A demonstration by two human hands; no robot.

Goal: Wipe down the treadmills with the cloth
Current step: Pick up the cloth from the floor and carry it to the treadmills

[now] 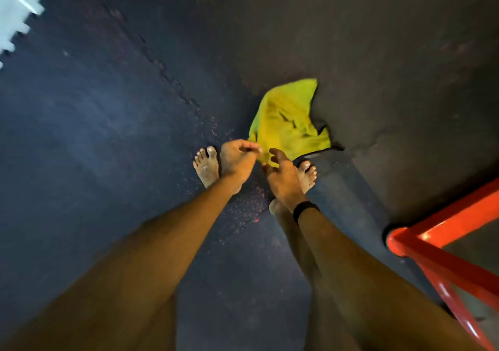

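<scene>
Dark rubber floor (94,140) of interlocking mats, with a toothed seam (172,78) running diagonally from far left toward the middle. Two bare feet stand on it, left foot (206,165) and right foot (307,175). An orange metal frame (421,245) rests on it near right. A pale floor patch (19,5) lies far left.

Both bare arms reach down and forward toward twelve o'clock, wrists close together. The left hand (237,161) is turned palm-down with its fingers curled inward, fingertips pinched at a yellow cloth (289,118). The right hand (282,174), a dark band (305,209) on its wrist, has loosely spread fingers touching the cloth's near edge.
</scene>
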